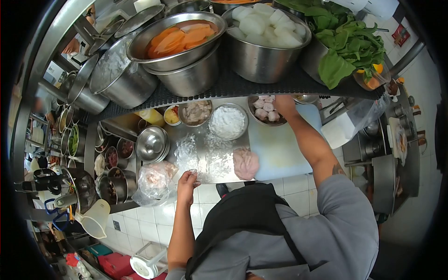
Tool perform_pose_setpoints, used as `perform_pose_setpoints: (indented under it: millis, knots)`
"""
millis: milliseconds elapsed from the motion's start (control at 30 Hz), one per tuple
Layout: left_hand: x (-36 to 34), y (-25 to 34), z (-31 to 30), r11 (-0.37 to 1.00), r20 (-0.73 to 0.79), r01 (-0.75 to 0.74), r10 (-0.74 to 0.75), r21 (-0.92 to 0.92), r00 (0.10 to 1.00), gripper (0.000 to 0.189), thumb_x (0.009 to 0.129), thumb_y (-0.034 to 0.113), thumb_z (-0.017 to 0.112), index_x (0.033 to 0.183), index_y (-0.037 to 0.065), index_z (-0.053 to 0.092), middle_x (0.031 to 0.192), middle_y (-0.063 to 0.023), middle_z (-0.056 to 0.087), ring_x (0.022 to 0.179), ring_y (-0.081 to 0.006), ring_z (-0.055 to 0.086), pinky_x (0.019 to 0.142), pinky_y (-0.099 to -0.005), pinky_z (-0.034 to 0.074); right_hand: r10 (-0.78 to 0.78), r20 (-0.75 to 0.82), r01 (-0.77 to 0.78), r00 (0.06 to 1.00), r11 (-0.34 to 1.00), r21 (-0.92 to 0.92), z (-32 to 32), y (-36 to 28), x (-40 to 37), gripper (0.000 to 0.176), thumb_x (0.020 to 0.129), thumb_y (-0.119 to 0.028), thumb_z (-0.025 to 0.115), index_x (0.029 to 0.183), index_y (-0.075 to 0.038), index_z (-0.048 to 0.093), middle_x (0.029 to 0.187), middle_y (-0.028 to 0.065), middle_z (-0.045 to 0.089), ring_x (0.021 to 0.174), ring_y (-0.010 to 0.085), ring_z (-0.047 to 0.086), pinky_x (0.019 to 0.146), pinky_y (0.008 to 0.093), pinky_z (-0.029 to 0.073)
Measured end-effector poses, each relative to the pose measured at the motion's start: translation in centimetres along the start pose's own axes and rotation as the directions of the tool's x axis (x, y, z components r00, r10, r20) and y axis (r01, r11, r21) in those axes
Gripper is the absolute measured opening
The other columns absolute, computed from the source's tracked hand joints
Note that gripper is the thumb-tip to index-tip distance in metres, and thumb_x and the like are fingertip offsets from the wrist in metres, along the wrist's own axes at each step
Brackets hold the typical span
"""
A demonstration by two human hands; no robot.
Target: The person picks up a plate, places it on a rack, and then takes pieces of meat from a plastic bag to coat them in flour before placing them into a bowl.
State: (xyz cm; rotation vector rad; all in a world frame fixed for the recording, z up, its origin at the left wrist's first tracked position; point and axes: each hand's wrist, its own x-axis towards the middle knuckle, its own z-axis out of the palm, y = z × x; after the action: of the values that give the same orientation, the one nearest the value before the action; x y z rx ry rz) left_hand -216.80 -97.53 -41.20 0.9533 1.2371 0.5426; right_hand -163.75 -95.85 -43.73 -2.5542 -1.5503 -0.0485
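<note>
My right hand [284, 106] reaches over a metal bowl of pale, rounded meat pieces [264, 111] under the shelf's edge; its fingers are mostly hidden. My left hand [187, 183] is at the counter's front edge with its fingers curled together, and whether anything is in them cannot be seen. Between the hands, a flattened lump of pale pink raw meat [246, 164] lies across the steel counter and the cutting board's left edge. A bowl of white powder [228, 122] stands behind it, and loose white powder [186, 151] is scattered over the steel.
A white cutting board [291, 154] lies at right. Stacked metal bowls [152, 143] and a plastic bag of meat [156, 184] are at left. Overhead, a shelf [224, 79] carries pots of sliced carrot [179, 42], white chunks [266, 23] and leafy greens [343, 44].
</note>
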Motion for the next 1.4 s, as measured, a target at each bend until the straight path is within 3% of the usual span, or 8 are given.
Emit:
perform_pose_setpoints:
  millis: [133,233,333,633,733,967,1300,1400]
  knots:
    - [-1.5,-0.1,-0.4,0.999,-0.008,-0.02,0.02,-0.037,1.0,0.023,0.096,0.02,0.061,0.113,0.005,0.06,0.1,-0.0043,0.066,0.087,-0.0161,0.064,0.076,-0.0307,0.052,-0.105,-0.223,0.08,0.969,0.99,-0.115,2.1,0.4,0.7,0.018,0.082,-0.013,0.06,0.082,-0.003,0.074,0.086,0.0194,0.072,0.084,0.0363,0.071,0.079,0.0463,0.057]
    - [-2.0,0.0,-0.8,0.997,-0.007,-0.047,0.046,-0.067,0.999,0.022,0.096,0.02,0.061,0.113,0.005,0.06,0.102,-0.0049,0.067,0.087,-0.017,0.065,0.078,-0.0321,0.052,0.009,-0.029,-0.013,1.0,0.991,-0.134,0.7,-0.5,0.2,0.016,0.082,-0.011,0.06,0.082,-0.004,0.074,0.087,0.0196,0.072,0.086,0.0342,0.072,0.079,0.045,0.057]
    - [-2.2,0.1,-1.1,0.995,-0.007,-0.058,0.057,-0.086,0.998,0.022,0.097,0.02,0.06,0.113,0.005,0.06,0.101,-0.0049,0.067,0.087,-0.0178,0.065,0.079,-0.0332,0.052,-0.024,-0.204,0.013,0.979,0.998,-0.057,1.6,-0.4,0.1,0.022,0.085,-0.01,0.056,0.1,-0.001,0.07,0.103,0.0233,0.068,0.096,0.04,0.067,0.086,0.0474,0.054]
    - [-1.6,-0.4,-1.3,0.992,-0.018,-0.08,0.079,-0.098,0.997,0.021,0.097,0.021,0.06,0.111,0.006,0.06,0.1,-0.0043,0.067,0.086,-0.0177,0.065,0.077,-0.0318,0.05,-0.107,-0.096,0.089,0.99,0.98,-0.178,2.3,0.2,0.4,0.022,0.085,-0.009,0.06,0.1,-0.003,0.074,0.107,0.0199,0.07,0.101,0.0348,0.069,0.087,0.0448,0.056]
    - [-1.6,0.1,-1.4,0.991,-0.035,-0.071,0.067,-0.118,0.997,0.018,0.096,0.019,0.061,0.108,0.006,0.061,0.097,-0.0024,0.065,0.085,-0.0149,0.062,0.077,-0.0305,0.05,0.119,-0.037,-0.119,0.992,0.993,-0.02,0.8,0.0,1.0,0.028,0.087,-0.015,0.059,0.11,-0.005,0.072,0.112,0.0202,0.069,0.107,0.0388,0.066,0.095,0.0471,0.052]
    - [-1.5,0.5,-1.5,0.984,-0.05,-0.049,0.041,-0.17,0.998,0.016,0.094,0.017,0.064,0.106,0.006,0.061,0.094,0.0002,0.061,0.082,-0.0104,0.057,0.076,-0.0279,0.049,-0.105,-0.184,0.094,0.977,0.993,-0.069,2.4,5.5,5.0,0.035,0.09,-0.018,0.054,0.121,-0.005,0.065,0.13,0.0215,0.061,0.119,0.0381,0.059,0.105,0.0485,0.043]
    - [-1.8,0.7,-1.7,0.987,-0.097,-0.144,0.137,-0.066,0.986,0.026,0.093,0.019,0.066,0.112,0.002,0.062,0.101,-0.0029,0.064,0.09,-0.0127,0.06,0.077,-0.0289,0.049,0.091,0.323,-0.032,0.942,0.983,-0.183,-2.2,0.2,3.3,0.036,0.092,-0.028,0.052,0.111,0.0,0.066,0.118,0.0261,0.065,0.111,0.042,0.062,0.097,0.0509,0.048]
    - [-2.9,1.5,-2.6,0.979,-0.134,-0.177,0.163,-0.104,0.977,0.028,0.093,0.018,0.067,0.113,0.0,0.061,0.097,-0.0033,0.065,0.086,-0.0122,0.06,0.075,-0.0278,0.048,-0.154,-0.082,0.163,0.985,0.98,0.118,-2.6,-2.3,1.1,0.034,0.089,-0.027,0.061,0.109,-0.001,0.068,0.103,0.0249,0.069,0.096,0.0414,0.066,0.084,0.0494,0.051]
